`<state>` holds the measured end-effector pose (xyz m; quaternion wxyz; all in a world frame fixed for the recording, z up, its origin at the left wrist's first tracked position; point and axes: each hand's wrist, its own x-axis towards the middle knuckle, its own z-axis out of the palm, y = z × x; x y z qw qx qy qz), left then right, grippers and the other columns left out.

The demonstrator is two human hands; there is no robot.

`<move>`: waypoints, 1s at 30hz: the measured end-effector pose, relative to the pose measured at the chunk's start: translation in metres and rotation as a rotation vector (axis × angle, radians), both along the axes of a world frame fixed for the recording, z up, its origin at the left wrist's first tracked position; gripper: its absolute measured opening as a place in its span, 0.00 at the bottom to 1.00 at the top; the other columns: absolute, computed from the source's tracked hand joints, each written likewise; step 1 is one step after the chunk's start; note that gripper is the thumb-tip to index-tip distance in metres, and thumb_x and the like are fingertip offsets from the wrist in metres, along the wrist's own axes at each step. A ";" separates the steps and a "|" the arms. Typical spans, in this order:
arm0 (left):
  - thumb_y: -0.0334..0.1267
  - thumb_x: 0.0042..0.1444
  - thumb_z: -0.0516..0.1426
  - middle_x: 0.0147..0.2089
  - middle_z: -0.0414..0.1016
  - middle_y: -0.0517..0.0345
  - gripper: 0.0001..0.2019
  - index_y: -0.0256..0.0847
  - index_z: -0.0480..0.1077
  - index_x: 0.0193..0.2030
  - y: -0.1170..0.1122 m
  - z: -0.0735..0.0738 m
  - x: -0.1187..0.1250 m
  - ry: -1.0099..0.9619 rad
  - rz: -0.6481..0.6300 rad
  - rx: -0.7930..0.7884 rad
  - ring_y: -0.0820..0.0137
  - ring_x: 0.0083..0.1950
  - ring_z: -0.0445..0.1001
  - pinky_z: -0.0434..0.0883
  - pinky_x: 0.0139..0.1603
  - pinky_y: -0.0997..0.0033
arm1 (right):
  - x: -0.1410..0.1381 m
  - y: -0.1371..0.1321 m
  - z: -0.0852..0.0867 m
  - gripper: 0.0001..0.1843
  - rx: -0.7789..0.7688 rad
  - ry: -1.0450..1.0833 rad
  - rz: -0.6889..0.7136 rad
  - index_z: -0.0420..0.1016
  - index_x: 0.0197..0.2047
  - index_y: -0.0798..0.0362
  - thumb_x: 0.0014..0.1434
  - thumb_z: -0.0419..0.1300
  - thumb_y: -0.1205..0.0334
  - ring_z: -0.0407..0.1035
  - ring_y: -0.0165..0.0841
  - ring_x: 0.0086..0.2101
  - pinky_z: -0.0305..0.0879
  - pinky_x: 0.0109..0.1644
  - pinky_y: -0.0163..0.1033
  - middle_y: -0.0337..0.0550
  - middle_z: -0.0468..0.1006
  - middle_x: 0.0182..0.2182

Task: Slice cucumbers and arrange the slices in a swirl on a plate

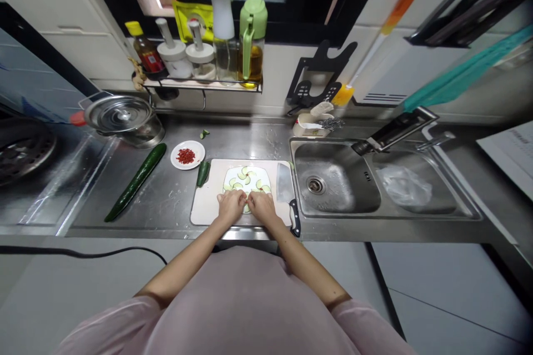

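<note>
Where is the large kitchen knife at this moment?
In the head view, the kitchen knife lies along the right edge of the cutting board, between the square white plate and the sink, its black handle toward the person.

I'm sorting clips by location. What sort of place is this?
A kitchen, most likely a home one: there is a double sink set in a steel counter, a rack of oil and seasonings, and a knife on a cutting board.
</note>
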<state>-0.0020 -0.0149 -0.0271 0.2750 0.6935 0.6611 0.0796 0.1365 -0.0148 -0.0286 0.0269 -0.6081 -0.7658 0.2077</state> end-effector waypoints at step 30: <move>0.43 0.54 0.53 0.34 0.76 0.60 0.12 0.43 0.72 0.43 0.084 0.016 -0.066 -0.375 0.655 0.346 0.69 0.36 0.71 0.61 0.49 0.64 | 0.025 -0.001 0.005 0.11 0.088 0.298 -0.229 0.72 0.33 0.52 0.60 0.49 0.61 0.65 0.30 0.28 0.51 0.34 0.32 0.37 0.72 0.24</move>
